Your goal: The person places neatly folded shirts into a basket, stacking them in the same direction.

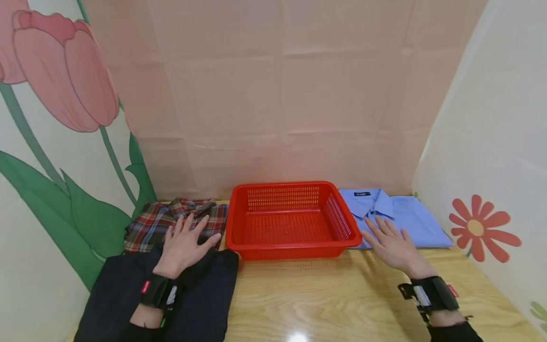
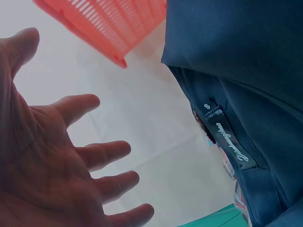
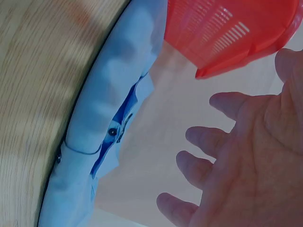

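My left hand [image 1: 183, 248], fingers spread and holding nothing, hovers over a folded dark navy garment [image 1: 209, 289]. Its fingertips overlap a folded plaid shirt [image 1: 147, 228] in the head view. The navy garment's collar label [image 2: 232, 139] shows in the left wrist view. On the other side, my right hand [image 1: 394, 247] has its fingers extended with nothing in them, near the front edge of a folded light blue shirt [image 1: 416, 221]. Between the two hands stands a red plastic basket [image 1: 290, 253] with slotted walls and nothing inside.
A wooden table [image 1: 299, 294] carries everything. Behind it rises a plain pinkish-beige backdrop [image 1: 282, 104]. A tulip-printed panel [image 1: 68, 76] borders the left, and a white panel with a red flower [image 1: 475, 228] borders the right.
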A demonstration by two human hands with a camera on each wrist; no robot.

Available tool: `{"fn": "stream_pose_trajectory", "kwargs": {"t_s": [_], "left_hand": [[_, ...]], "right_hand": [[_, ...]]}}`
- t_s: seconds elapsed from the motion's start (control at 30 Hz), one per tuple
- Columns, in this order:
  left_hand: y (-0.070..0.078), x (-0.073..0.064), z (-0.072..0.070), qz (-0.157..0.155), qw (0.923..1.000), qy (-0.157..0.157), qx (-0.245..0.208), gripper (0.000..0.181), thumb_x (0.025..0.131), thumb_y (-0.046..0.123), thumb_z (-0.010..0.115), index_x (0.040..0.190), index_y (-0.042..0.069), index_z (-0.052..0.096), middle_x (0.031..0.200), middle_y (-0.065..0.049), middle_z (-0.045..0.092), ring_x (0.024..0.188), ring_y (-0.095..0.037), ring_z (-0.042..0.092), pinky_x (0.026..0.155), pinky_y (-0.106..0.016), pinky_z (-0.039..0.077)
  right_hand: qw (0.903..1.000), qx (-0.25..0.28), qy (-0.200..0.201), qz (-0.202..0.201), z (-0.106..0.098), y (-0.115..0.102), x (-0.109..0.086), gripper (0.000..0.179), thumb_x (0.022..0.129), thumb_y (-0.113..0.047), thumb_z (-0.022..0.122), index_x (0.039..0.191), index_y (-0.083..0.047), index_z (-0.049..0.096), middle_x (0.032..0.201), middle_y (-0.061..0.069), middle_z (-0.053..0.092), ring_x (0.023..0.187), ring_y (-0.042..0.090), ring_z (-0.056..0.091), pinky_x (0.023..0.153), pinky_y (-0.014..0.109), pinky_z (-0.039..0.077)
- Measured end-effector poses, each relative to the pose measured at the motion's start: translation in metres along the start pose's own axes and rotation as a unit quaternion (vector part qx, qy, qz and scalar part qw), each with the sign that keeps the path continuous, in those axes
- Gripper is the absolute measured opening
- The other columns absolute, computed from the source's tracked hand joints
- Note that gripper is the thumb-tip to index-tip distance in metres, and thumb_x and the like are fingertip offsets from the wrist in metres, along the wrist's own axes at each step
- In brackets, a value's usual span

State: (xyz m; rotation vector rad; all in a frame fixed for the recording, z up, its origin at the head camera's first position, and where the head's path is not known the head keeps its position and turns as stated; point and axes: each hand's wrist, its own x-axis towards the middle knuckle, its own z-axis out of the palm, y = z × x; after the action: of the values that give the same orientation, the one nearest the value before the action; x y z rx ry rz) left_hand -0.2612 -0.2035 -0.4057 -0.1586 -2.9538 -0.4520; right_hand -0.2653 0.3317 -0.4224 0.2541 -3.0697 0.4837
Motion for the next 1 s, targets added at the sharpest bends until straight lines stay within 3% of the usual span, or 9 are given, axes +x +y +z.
{"fn": "stream_pose_trajectory", "kwargs": {"t_s": [0.27, 0.6, 0.8, 1.0], "left_hand": [[0.002, 0.003, 0.001, -0.016, 0.9997, -0.016, 0.013, 0.090, 0.088, 0.079, 0.035, 0.153, 0.016, 0.036, 0.155, -0.027, 0.031, 0.143, -0.052, 0.017, 0.112, -0.072, 0.007], [0.001, -0.002, -0.006, -0.026, 0.9990, -0.033, 0.014, 0.091, 0.090, 0.079, 0.028, 0.151, 0.012, 0.039, 0.151, -0.025, 0.041, 0.142, -0.050, 0.026, 0.111, -0.073, 0.014], [-0.002, -0.005, -0.007, -0.030, 0.9982, -0.050, 0.014, 0.094, 0.089, 0.081, 0.024, 0.151, 0.011, 0.038, 0.151, -0.025, 0.041, 0.140, -0.050, 0.030, 0.111, -0.072, 0.014], [-0.006, -0.008, -0.006, -0.026, 0.9983, -0.051, 0.008, 0.094, 0.090, 0.080, 0.024, 0.152, 0.012, 0.037, 0.153, -0.026, 0.037, 0.143, -0.050, 0.025, 0.109, -0.073, 0.015]], "right_hand": [[0.9999, 0.004, 0.013, -0.007, 0.001, -0.012, 0.004, 0.076, 0.102, -0.059, 0.026, 0.156, -0.006, 0.023, 0.159, 0.028, 0.018, 0.145, 0.051, 0.011, 0.109, 0.074, 0.004], [0.9892, -0.013, 0.117, -0.087, 0.008, -0.039, 0.005, 0.063, 0.103, -0.044, 0.044, 0.144, 0.004, 0.044, 0.148, 0.028, 0.042, 0.139, 0.047, 0.033, 0.109, 0.067, 0.026], [0.9889, -0.003, 0.118, -0.090, 0.007, -0.061, 0.002, 0.067, 0.101, -0.052, 0.041, 0.146, -0.002, 0.045, 0.148, 0.023, 0.045, 0.136, 0.045, 0.040, 0.101, 0.066, 0.039], [0.9880, -0.025, 0.114, -0.101, 0.010, -0.067, 0.003, 0.061, 0.102, -0.047, 0.044, 0.145, -0.003, 0.047, 0.148, 0.023, 0.046, 0.138, 0.044, 0.038, 0.107, 0.065, 0.033]]}}
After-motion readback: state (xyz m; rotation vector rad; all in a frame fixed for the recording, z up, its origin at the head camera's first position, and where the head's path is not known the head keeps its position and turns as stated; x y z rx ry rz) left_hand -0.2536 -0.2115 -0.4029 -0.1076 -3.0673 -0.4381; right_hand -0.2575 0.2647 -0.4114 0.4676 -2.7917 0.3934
